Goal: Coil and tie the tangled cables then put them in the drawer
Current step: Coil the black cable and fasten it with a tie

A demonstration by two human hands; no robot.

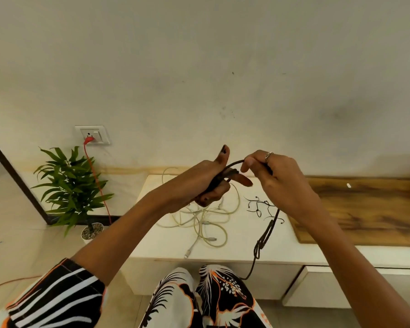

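Black cable (263,242) coils, partly hidden, seemingly gripped by left hand (206,183); right hand (275,176) pinches it.

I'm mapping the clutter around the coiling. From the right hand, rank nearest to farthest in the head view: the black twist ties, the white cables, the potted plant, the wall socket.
From the right hand:
1. Black twist ties, just below it on the cabinet top.
2. White cables, lower left, under the left hand.
3. Potted plant and wall socket, both far left; too close to call.
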